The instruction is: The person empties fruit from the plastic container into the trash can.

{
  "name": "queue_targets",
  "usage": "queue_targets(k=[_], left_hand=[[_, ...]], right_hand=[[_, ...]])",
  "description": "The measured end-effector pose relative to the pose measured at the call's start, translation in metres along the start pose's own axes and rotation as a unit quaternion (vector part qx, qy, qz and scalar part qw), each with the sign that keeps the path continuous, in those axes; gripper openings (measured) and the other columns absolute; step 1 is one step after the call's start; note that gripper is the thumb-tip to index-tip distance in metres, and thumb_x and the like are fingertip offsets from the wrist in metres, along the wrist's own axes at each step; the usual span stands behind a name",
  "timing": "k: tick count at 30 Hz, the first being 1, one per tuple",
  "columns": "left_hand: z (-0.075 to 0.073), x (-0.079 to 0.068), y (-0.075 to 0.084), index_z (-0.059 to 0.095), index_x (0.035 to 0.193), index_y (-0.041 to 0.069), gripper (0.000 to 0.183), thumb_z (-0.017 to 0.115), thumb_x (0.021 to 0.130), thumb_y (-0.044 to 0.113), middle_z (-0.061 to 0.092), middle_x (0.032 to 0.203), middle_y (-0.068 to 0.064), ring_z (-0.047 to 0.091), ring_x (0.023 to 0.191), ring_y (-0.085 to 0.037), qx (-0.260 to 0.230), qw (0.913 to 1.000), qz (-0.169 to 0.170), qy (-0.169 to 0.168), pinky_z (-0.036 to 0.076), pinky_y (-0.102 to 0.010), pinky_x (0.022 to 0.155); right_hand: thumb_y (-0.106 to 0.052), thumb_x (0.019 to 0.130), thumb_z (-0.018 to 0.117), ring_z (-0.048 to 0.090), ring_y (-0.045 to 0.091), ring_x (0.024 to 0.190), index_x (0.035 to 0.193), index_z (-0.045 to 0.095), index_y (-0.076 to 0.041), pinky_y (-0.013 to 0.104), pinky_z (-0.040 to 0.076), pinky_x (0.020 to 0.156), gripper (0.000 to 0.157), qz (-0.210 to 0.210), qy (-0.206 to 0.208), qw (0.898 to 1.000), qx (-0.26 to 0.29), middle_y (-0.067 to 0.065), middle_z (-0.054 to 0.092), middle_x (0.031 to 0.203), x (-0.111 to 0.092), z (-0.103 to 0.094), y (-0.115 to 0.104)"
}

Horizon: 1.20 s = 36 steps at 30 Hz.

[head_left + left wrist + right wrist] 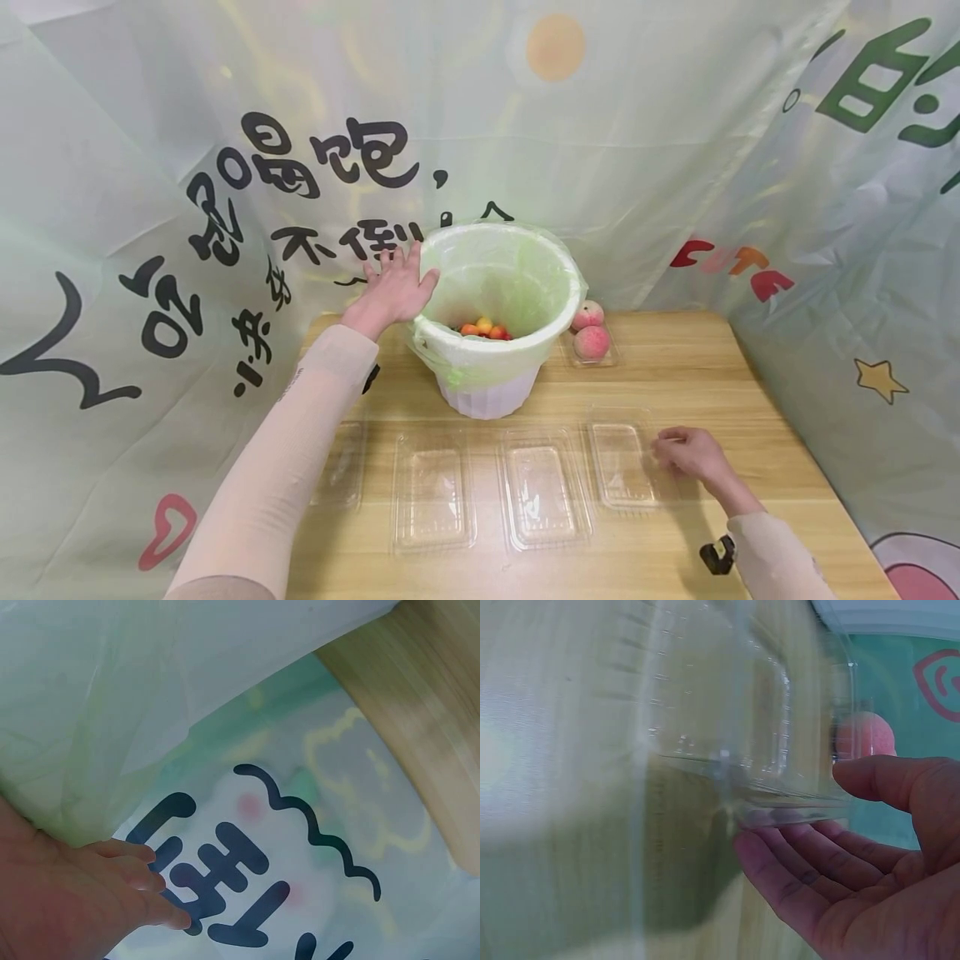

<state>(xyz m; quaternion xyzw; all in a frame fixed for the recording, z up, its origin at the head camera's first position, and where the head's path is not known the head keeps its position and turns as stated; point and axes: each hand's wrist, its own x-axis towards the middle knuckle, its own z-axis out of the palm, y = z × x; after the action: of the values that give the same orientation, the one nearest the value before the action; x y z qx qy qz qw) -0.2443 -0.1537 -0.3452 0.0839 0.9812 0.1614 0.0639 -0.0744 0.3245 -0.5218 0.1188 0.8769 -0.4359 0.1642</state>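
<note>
My left hand (396,287) rests at the left rim of a white bucket (487,398) lined with a thin green plastic bag (517,287); its fingers are spread. In the left wrist view that hand (82,900) lies beside the bag's side. Orange and yellow fruits (486,328) sit low inside the bucket. At the table's right, my right hand (693,454) is at the right edge of a clear plastic container (622,467). The right wrist view shows its fingers (780,874) loosely bent against the container's edge, the thumb apart from them.
More clear containers (433,496) (546,492) lie in a row on the wooden table (675,367), one partly behind my left sleeve (300,450). Two pink peaches (591,342) sit in a clear tray right of the bucket. Printed curtains (637,150) surround the table.
</note>
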Motion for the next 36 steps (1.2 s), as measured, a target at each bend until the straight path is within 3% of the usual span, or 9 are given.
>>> queue_targets(k=[9,17,25,36], left_hand=[[0.001,0.001,-0.002,0.003,0.170,0.006,0.077,0.025,0.111,0.051,0.006,0.173,-0.033,-0.001,0.162,-0.053,-0.002,1.0000,-0.002,-0.002,-0.002,-0.075,0.126],[0.000,0.000,-0.003,0.003,0.170,0.006,0.077,0.026,0.111,0.051,0.006,0.173,-0.033,-0.001,0.161,-0.053,-0.001,1.0000,-0.004,-0.001,-0.002,-0.075,0.126],[0.001,0.000,-0.005,0.003,0.170,0.006,0.077,0.026,0.111,0.051,0.006,0.173,-0.033,-0.001,0.161,-0.053,-0.005,1.0000,-0.002,-0.001,-0.002,-0.076,0.125],[0.001,0.002,-0.003,0.003,0.170,0.006,0.078,0.026,0.111,0.051,0.006,0.173,-0.033,-0.001,0.161,-0.053,-0.003,1.0000,0.003,-0.001,-0.002,-0.076,0.125]], right_hand=[[-0.018,0.106,0.059,0.075,0.025,0.087,0.135,0.051,0.025,0.041,0.066,0.077,0.053,-0.009,-0.005,1.000,-0.006,0.037,0.070,0.114,0.011,-0.010,-0.012],[-0.018,0.104,0.060,0.073,0.016,0.080,0.136,0.050,0.024,0.038,0.066,0.077,0.054,-0.009,0.002,1.000,-0.005,0.035,0.071,0.110,0.023,-0.017,-0.023],[-0.021,0.105,0.058,0.076,0.027,0.092,0.138,0.050,0.023,0.045,0.065,0.084,0.056,-0.011,0.000,1.000,-0.025,0.038,0.068,0.122,0.035,-0.023,-0.034],[-0.021,0.105,0.058,0.077,0.024,0.091,0.140,0.048,0.023,0.043,0.066,0.085,0.057,-0.012,0.005,1.000,-0.022,0.040,0.065,0.128,0.047,-0.029,-0.048]])
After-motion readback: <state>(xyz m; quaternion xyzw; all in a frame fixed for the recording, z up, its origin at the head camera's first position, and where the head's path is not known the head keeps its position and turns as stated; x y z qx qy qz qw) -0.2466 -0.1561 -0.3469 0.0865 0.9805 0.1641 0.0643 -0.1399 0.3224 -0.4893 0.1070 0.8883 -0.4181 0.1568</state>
